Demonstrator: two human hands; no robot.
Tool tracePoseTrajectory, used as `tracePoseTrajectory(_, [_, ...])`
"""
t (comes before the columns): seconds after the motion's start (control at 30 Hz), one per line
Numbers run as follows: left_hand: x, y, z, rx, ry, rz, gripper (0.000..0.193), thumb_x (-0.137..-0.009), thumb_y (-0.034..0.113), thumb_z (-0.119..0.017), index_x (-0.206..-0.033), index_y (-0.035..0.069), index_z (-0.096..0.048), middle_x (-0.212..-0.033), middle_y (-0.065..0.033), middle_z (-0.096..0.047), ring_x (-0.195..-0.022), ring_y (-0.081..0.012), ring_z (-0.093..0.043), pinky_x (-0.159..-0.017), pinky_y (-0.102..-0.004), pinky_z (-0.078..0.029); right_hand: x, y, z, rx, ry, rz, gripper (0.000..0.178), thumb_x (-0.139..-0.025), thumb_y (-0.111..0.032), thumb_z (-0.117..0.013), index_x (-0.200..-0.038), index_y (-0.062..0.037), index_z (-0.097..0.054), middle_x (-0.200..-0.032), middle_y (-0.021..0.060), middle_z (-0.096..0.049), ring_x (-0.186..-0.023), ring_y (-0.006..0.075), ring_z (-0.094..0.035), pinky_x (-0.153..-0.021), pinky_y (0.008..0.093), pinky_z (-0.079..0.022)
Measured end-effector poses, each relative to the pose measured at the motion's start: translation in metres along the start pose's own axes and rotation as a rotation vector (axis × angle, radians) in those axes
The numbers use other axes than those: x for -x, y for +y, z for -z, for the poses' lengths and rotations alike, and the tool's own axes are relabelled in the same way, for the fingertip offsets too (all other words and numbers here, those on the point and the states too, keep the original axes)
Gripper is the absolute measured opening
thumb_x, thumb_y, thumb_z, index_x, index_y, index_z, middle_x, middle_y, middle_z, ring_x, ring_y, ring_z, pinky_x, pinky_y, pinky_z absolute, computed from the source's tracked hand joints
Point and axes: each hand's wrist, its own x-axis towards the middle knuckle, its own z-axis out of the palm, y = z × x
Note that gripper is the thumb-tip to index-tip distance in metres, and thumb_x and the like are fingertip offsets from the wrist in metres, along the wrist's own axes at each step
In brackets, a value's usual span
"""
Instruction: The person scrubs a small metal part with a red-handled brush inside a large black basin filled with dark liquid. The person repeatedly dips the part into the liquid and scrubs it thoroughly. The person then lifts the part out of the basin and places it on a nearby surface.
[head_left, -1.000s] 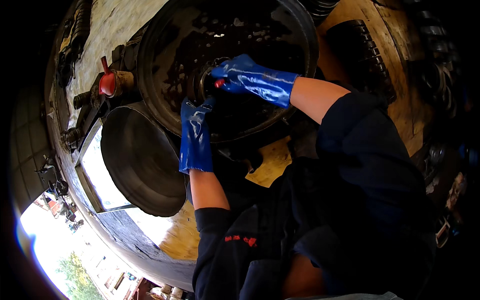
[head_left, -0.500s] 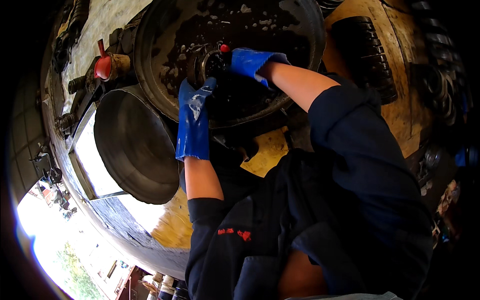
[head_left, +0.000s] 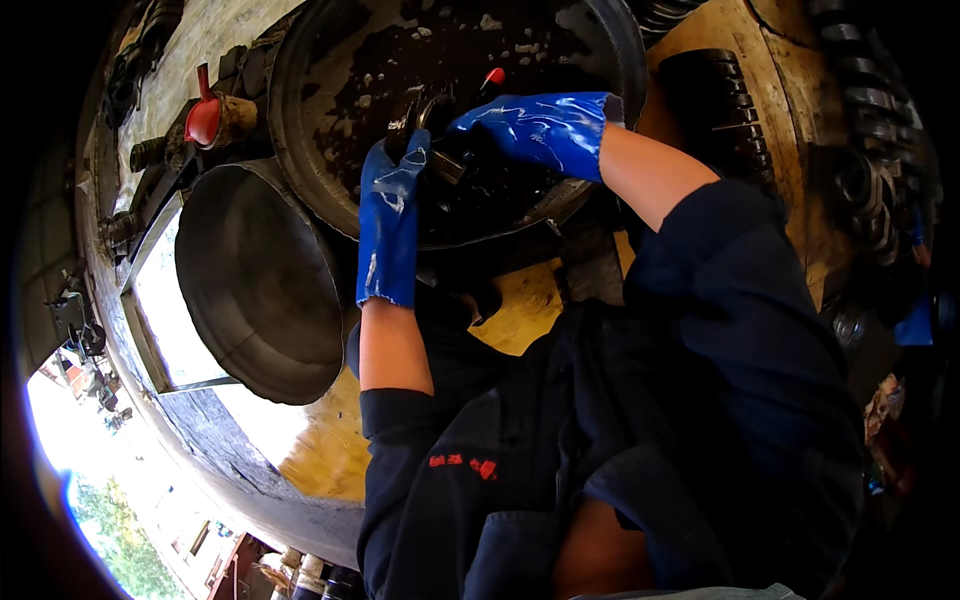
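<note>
Both my hands wear blue rubber gloves and work over a large round metal pan wet with dark, oily liquid. My left hand is closed on the near left side of a shiny ring-shaped metal part, its thumb and fingers around the edge. My right hand lies to the right of the part, with its fingers curled inward. A red-ended tool sticks out beyond its knuckles; the rest of it is hidden by the glove. Between the hands shows a small block-like metal piece, partly in shadow.
A dark empty-looking basin leans at the left. Beyond it, a red funnel-like object sits by a tan cylinder. Stacked black ribbed parts stand on the right, with metal rings farther right.
My right hand and the red-ended tool have moved right and slightly away. The ring part has tilted and shifted right, and my left fingers have moved a little farther up along it.
</note>
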Motion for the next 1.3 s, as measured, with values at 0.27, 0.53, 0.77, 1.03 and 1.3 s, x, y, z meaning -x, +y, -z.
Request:
tracePoseTrajectory(0.27, [0.01, -0.003, 0.003, 0.38, -0.179, 0.125, 0.044, -0.092, 0.026, -0.079, -0.122, -0.002, -0.066, -0.102, -0.0099, -0.073, -0.09, -0.0171, -0.068, -0.08, -0.0307, -0.055, 0.041, -0.032, 0.048, 0.222, 0.372, -0.29, 0.05, -0.089, -0.046, -0.068, -0.107, -0.0006, -0.076, -0.092, 0.0174, -0.076, -0.087, 0.0243, -0.072, -0.084, 0.0393, -0.051])
tracePoseTrajectory(0.53, [0.005, -0.013, -0.015, 0.44, -0.302, 0.107, 0.03, -0.092, 0.02, -0.079, -0.112, 0.0, -0.071, -0.093, -0.0044, -0.074, -0.081, -0.0142, -0.067, -0.078, -0.0297, -0.054, 0.018, -0.042, 0.06, 0.402, 0.959, -0.178, 0.047, -0.091, -0.046, -0.065, -0.109, -0.0044, -0.078, -0.104, 0.0201, -0.077, -0.099, 0.0314, -0.074, -0.092, 0.0406, -0.056])
tracePoseTrajectory(0.77, [-0.021, 0.02, -0.002, 0.617, -0.219, 0.356, 0.032, -0.102, 0.02, -0.064, -0.124, -0.003, -0.069, -0.106, -0.0131, -0.075, -0.087, -0.0203, -0.071, -0.083, -0.029, -0.058, 0.039, -0.092, 0.008, 0.0, 0.525, -0.247, 0.05, -0.09, -0.043, -0.062, -0.109, 0.0015, -0.074, -0.101, 0.0222, -0.074, -0.093, 0.0326, -0.069, -0.091, 0.0404, -0.052])
tracePoseTrajectory(1.03, [-0.013, 0.029, -0.021, 0.472, -0.286, 0.329, 0.033, -0.094, 0.017, -0.072, -0.12, -0.003, -0.071, -0.104, -0.0098, -0.076, -0.088, -0.0147, -0.07, -0.085, -0.0272, -0.055, 0.037, -0.055, 0.002, -0.033, 0.332, -0.253, 0.049, -0.104, -0.046, -0.05, -0.112, -0.0008, -0.067, -0.097, 0.0216, -0.069, -0.09, 0.0311, -0.064, -0.085, 0.0409, -0.049])
tracePoseTrajectory(1.3, [0.014, 0.025, -0.011, 0.681, -0.179, 0.189, 0.044, -0.089, 0.012, -0.079, -0.128, -0.002, -0.062, -0.107, -0.0155, -0.072, -0.083, -0.0251, -0.071, -0.075, -0.0362, -0.059, 0.041, -0.05, 0.004, 0.075, 0.376, 0.135, 0.038, -0.11, -0.037, -0.041, -0.123, -0.0118, -0.066, -0.1, 0.0137, -0.067, -0.094, 0.0262, -0.063, -0.085, 0.0397, -0.049])
